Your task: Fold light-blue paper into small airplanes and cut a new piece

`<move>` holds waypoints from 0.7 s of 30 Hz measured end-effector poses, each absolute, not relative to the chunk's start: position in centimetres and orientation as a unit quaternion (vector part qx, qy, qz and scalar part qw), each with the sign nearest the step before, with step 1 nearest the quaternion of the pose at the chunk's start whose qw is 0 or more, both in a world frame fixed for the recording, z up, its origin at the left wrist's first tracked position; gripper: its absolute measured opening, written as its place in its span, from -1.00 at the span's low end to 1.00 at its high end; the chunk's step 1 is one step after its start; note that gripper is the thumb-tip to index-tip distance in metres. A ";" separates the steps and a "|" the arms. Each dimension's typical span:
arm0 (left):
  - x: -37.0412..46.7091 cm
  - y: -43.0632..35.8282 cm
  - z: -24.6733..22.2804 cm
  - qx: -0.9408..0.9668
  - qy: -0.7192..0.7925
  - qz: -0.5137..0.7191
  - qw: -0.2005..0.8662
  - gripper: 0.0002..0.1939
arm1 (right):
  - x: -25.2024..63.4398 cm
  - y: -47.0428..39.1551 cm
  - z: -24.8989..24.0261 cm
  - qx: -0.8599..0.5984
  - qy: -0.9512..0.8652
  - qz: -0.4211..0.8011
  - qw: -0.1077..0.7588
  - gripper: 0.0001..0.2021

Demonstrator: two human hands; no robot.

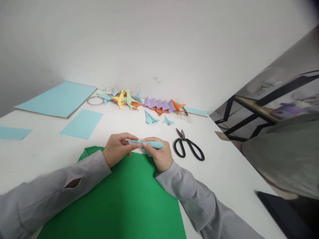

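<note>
Between my two hands is a narrow folded piece of light blue paper, held above the far edge of a green sheet. My left hand pinches its thin left end between thumb and fingers. With thumb on top and fingers behind, my right hand grips the wider right part. Some of the folds are hidden by my fingers. Just beyond my hands lie a light blue folded paper plane and a smaller light blue folded figure. Black-handled scissors rest right of my right hand, blades apart and pointing away.
Along the wall is a pile of colourful folded paper figures, with a purple pleated paper beside it. A roll of tape, a light blue paper stack and a cut rectangle lie left. A dark flat object sits at right.
</note>
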State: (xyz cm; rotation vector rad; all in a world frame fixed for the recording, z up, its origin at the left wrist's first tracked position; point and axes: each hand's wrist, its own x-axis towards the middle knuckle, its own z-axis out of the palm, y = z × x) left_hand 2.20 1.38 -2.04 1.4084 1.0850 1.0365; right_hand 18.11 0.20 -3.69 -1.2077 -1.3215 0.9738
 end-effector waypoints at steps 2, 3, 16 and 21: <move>2.2 1.4 -2.2 0.585 0.448 0.436 0.517 -0.77 | 18.1 0.2 -3.7 -0.504 -0.551 0.409 0.524 -0.81; 2.2 1.4 -2.2 0.586 0.444 0.439 0.517 -0.79 | 18.1 0.2 -3.6 -0.504 -0.551 0.409 0.524 -0.81; 2.1 1.8 -2.4 0.578 0.429 0.451 0.528 -0.83 | 18.0 0.1 -3.4 -0.515 -0.548 0.405 0.519 -0.80; 2.0 1.7 -2.6 0.581 0.420 0.451 0.532 -0.84 | 18.0 0.0 -3.3 -0.515 -0.554 0.402 0.516 -0.80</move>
